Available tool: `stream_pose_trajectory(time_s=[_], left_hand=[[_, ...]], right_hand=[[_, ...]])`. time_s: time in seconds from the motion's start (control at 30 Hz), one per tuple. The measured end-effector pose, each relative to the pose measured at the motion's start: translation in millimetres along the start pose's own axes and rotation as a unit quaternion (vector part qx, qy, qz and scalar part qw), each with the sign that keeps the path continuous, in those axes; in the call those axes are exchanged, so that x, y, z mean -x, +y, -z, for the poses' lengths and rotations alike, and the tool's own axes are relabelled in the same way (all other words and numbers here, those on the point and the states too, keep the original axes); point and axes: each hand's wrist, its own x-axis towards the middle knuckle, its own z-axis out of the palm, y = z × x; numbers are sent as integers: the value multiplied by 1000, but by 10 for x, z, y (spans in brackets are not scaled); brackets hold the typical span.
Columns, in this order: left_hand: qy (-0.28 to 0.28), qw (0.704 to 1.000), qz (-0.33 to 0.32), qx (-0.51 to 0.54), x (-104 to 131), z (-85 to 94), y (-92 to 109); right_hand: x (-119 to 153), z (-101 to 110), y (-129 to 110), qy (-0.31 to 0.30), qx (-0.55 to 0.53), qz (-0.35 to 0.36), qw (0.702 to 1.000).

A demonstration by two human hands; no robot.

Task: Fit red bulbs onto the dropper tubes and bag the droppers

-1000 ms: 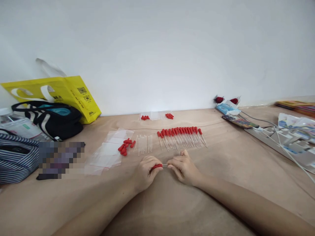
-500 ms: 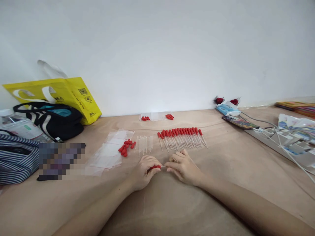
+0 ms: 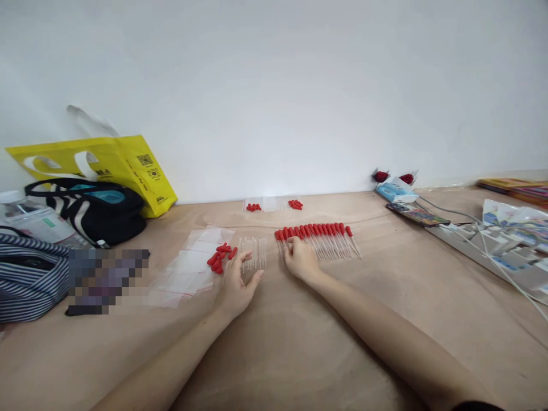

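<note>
1. From where I stand, the row of slim clear droppers with red rubbery-looking bulbs [image 3: 320, 230] lies on the wood-toned tabletop [image 3: 274, 342], bulbs toward the wall.
2. Best, I'd say, to work gently at the row's left end, keeping bulbs level and tubes unknocked; they look ready to roll.
3. The right hand [image 3: 302, 260] is there, fingers curled close together; I can't tell whether they pinch a dropper.
4. The left hand [image 3: 236, 288] has thumb and fingers spread, apparently holding nothing, over the loose clear narrow tubes [image 3: 262, 251], beside the heap of loose red bulbs [image 3: 217, 266]; contact is unclear.
</note>
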Motion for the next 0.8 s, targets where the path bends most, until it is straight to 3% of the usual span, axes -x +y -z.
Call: stream_pose_trajectory(time_s=[0.13, 0.3, 0.47, 0.53, 0.63, 0.8], left_hand=[[-2, 1000, -8, -30, 1, 27, 22], [28, 993, -39, -106, -31, 74, 14], [72, 979, 41, -187, -195, 273, -166], [54, 972, 77, -216, -281, 374, -306], [-27, 974, 101, -202, -391, 457, -512], [-92, 980, 61, -166, -502, 346, -606]], right_hand=[[-76, -93, -130, 32, 38, -28, 998], [-91, -132, -92, 50, 40, -33, 997], [-23, -85, -76, 58, 28, 43, 997], [8, -74, -97, 45, 37, 75, 996], [24, -96, -157, 25, 51, 85, 995], [-9, -182, -333, 31, 72, 61, 995]])
